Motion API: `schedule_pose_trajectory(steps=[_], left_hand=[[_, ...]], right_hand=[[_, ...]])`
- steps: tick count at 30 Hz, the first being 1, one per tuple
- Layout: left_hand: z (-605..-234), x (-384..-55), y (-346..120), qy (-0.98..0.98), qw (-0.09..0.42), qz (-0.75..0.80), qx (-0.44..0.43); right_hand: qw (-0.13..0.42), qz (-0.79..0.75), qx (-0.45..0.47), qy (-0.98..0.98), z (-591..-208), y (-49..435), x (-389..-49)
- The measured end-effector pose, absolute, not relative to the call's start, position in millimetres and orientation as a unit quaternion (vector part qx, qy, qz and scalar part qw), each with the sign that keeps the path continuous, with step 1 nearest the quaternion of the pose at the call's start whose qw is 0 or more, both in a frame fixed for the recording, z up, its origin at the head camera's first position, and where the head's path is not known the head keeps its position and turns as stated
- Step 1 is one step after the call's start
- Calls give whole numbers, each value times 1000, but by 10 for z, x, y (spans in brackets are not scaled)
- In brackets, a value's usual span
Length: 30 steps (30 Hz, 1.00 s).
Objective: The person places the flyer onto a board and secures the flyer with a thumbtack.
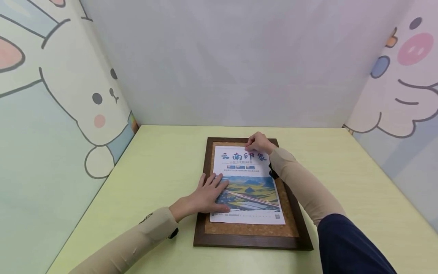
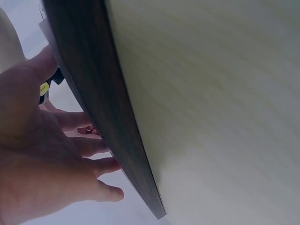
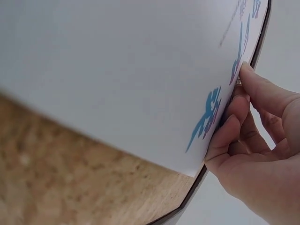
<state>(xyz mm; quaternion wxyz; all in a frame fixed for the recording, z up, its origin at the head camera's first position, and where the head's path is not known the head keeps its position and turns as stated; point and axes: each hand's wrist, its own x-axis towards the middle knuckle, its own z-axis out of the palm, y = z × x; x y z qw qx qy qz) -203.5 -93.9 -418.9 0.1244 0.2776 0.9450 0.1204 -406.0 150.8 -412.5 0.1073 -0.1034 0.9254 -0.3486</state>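
Note:
A printed poster (image 1: 249, 190), with large blue characters above a landscape picture, lies on a cork board (image 1: 251, 229) in a dark wooden frame (image 1: 251, 240). My left hand (image 1: 206, 195) rests with spread fingers on the poster's left side. The left wrist view shows that hand (image 2: 47, 140) reaching over the frame's edge (image 2: 101, 89). At the poster's top edge is my right hand (image 1: 260, 143), its fingers curled. Close up, the right thumb and index finger (image 3: 234, 110) pinch a small shiny pin-like piece (image 3: 239, 81), mostly hidden, against the poster (image 3: 117, 70).
The framed board lies on a pale yellow-green table (image 1: 154, 163). A plain grey-white panel (image 1: 232, 68) stands behind it. Side panels with a cartoon rabbit (image 1: 78, 95) and a pink-nosed cartoon figure (image 1: 403, 83) flank the table. Dark straps sit on both wrists.

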Motion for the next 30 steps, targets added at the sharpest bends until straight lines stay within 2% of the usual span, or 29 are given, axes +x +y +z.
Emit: schedule_pose_trajectory(steps=[13, 21, 30], left_hand=[[-4193, -1969, -951, 944, 130, 130, 275], [-4187, -1946, -927, 943, 126, 128, 282], [-4150, -1991, -926, 945, 123, 123, 279]], right_hand=[[124, -355, -89, 922, -4224, 1505, -4071], [137, -340, -117, 923, -4188, 1584, -4051], [126, -334, -114, 927, -4114, 1558, -4091]])
